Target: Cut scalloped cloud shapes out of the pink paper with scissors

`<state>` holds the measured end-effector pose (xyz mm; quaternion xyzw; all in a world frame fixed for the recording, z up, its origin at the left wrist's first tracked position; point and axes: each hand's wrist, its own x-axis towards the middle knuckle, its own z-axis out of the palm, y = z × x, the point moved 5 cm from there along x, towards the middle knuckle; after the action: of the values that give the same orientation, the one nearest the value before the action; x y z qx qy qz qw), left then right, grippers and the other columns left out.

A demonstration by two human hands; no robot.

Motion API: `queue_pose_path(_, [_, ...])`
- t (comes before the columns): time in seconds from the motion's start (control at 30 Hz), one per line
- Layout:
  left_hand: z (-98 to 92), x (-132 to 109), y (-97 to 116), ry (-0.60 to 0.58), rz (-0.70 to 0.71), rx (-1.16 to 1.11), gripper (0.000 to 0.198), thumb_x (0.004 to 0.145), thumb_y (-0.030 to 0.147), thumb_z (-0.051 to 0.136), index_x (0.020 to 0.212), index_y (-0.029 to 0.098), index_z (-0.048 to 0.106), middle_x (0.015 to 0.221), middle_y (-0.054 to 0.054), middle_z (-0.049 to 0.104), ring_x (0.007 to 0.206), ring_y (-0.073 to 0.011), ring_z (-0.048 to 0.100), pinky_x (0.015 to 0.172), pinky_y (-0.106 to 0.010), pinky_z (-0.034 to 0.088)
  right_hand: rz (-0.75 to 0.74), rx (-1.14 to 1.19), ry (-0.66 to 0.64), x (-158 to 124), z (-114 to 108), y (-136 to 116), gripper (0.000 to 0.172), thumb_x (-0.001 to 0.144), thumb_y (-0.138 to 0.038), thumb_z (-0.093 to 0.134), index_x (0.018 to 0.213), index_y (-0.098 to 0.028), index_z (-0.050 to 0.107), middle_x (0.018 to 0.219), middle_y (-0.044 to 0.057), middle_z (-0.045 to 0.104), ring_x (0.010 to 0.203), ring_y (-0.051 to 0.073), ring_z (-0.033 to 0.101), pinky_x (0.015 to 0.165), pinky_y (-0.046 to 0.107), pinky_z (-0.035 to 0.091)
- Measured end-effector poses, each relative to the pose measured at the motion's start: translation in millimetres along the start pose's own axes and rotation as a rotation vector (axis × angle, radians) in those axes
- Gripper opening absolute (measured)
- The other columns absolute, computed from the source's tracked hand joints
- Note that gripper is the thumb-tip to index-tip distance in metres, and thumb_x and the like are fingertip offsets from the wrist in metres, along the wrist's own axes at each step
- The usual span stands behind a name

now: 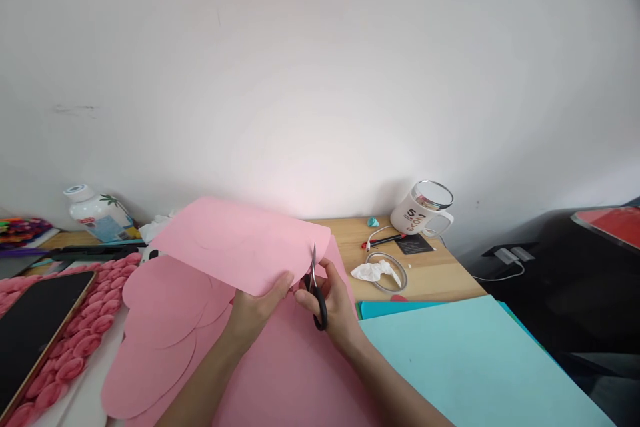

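My left hand (256,310) pinches the near edge of a pink paper sheet (240,243) and holds it up above the desk. My right hand (333,303) grips black-handled scissors (316,287), whose blades point up at the sheet's right edge. A faint curved line shows on the raised sheet. Pink cut-out petal shapes (160,320) lie flat under and to the left of my hands, on another pink sheet (295,373).
Light blue paper sheets (465,360) lie at the right. Behind them are a crumpled tissue (373,271), a cable, a pen, a white mug (423,210) and a dark card. At left: a dark panel ringed with pink paper roses (80,340), a white bottle (95,213).
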<state>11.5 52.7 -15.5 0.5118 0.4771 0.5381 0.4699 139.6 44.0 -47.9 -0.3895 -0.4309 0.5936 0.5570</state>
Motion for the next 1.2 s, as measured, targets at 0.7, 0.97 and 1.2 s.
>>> queue_pose_path(0.7, [0.4,0.4,1.4,-0.020,-0.023,0.006,0.012,0.069,0.030,0.064,0.064,0.020,0.060,0.056,0.002,0.058,0.055,-0.0151,0.055,0.054,-0.028,0.046,0.008,-0.083,0.033,-1.5,0.3,-1.2,0.058,0.062,-0.039,0.075,0.105,-0.019,0.041,0.056,-0.007,0.052,0.051,0.011,0.043,0.048,0.021,0.032])
queue_pose_path(0.97, [-1.1,5.3,-4.4,-0.059,0.012,-0.106,0.015,0.071,0.029,0.065,0.066,0.019,0.055,0.055,0.004,0.052,0.054,-0.0128,0.050,0.054,-0.028,0.044,0.028,-0.107,0.033,-2.7,0.9,1.5,0.058,0.062,-0.041,0.073,0.105,-0.018,0.041,0.053,-0.007,0.052,0.050,0.013,0.046,0.047,0.023,0.035])
queue_pose_path(1.2, [14.2,-7.8,6.9,-0.131,0.042,-0.069,0.022,0.074,0.033,0.058,0.057,0.020,0.059,0.046,0.000,0.058,0.044,-0.0154,0.052,0.047,-0.030,0.047,0.025,-0.084,0.039,-6.3,8.5,4.7,0.049,0.063,-0.040,0.072,0.098,-0.019,0.044,0.053,-0.007,0.049,0.049,0.012,0.045,0.047,0.023,0.036])
